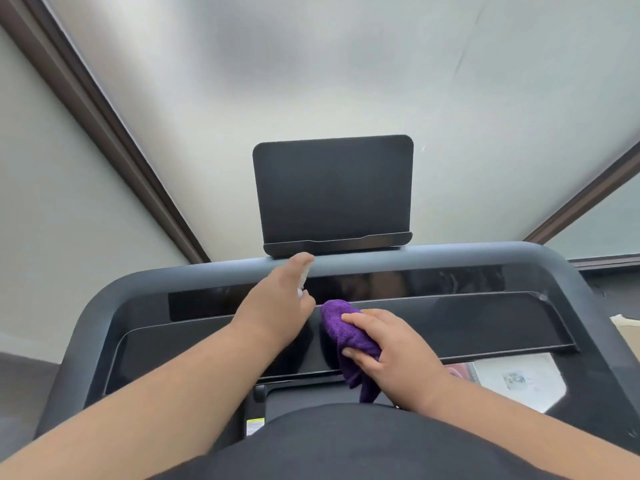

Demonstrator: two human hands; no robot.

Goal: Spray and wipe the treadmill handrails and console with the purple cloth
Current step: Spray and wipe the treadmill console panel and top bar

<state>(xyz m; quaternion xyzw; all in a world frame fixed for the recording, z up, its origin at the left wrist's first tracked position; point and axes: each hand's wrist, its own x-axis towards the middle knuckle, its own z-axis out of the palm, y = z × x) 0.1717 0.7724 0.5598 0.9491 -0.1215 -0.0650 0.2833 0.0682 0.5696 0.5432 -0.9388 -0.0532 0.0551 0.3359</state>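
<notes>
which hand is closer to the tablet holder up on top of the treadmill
Left. The left hand reaches up with its fingertips just below the tablet holder, at its lower left corner. The right hand sits lower on the console, holding the purple cloth.

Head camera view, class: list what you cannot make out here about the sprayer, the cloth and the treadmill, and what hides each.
- Spray bottle: only white slivers show; the left hand covers its body and nozzle.
- Purple cloth: part hidden under the right hand.
- Side handrails: cut off by the frame edges.
- Paper on the console: print too small and blurred.
</notes>
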